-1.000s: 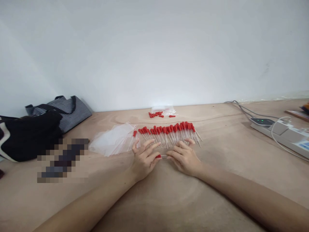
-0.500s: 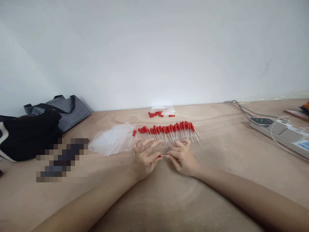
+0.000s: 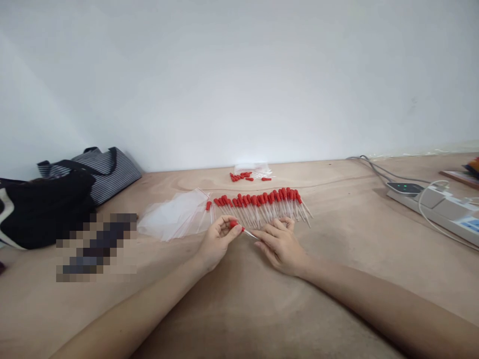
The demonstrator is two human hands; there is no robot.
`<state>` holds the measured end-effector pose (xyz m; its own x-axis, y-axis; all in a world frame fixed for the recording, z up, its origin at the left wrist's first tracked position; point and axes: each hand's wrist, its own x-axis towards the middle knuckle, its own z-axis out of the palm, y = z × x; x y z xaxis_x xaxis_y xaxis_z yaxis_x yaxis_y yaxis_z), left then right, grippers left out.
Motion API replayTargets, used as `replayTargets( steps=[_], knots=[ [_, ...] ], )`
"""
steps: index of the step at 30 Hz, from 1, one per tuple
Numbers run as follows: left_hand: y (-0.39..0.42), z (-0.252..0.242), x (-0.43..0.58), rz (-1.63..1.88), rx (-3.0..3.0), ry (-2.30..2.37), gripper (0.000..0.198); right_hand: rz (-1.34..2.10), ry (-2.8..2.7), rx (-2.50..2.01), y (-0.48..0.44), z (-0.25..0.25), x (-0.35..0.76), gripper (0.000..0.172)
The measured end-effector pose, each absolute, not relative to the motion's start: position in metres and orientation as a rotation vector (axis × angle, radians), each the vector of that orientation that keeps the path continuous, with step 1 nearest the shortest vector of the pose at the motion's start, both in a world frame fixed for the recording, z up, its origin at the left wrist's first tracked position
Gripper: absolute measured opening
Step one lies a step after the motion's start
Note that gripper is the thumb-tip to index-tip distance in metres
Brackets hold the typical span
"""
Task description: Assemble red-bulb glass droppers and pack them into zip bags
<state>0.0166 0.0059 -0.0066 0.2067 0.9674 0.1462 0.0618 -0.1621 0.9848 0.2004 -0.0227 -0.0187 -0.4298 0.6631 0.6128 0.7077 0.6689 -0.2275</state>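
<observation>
Pinching the bulb (image 3: 235,224) between closed thumb and fingers of the left hand (image 3: 217,243). Gripping the tube (image 3: 249,233), in line with the bulb's neck, in the closed fingertips of the right hand (image 3: 282,247). Holding both aslant over the table (image 3: 232,314), in front of the droppers (image 3: 262,200) and right of the bags (image 3: 170,217).

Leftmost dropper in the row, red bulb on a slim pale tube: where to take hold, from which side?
Probably by its rounded red bulb, pinching both sides from above. It's the thickest part, points toward the pale wall, and has a gap on its right. The slim pale tube, near the translucent plastic bags, offers less.
</observation>
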Motion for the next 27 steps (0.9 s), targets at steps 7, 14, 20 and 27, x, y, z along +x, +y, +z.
replayTargets(
  steps=[7, 14, 20, 27],
  knots=[
    [0.05, 0.029, 0.017, 1.142, 1.405, 1.361, 0.016, -0.078, -2.236, -1.024, -0.023, -0.018, 0.202, 0.025],
    [0.12, 0.03, 0.024, 0.87, 1.634, 1.702, 0.038, -0.119, -2.191, -1.094, -0.021, -0.019, 0.205, 0.02],
    [0.131, 0.024, 0.03, 0.699, 1.949, 1.88, 0.024, -0.072, -2.176, -1.095, -0.019, -0.022, 0.206, 0.018],
    [0.086, 0.03, 0.024, 0.805, 2.397, 1.675, 0.016, 0.0, -2.279, -1.044, -0.017, -0.02, 0.213, 0.017]
  ],
)
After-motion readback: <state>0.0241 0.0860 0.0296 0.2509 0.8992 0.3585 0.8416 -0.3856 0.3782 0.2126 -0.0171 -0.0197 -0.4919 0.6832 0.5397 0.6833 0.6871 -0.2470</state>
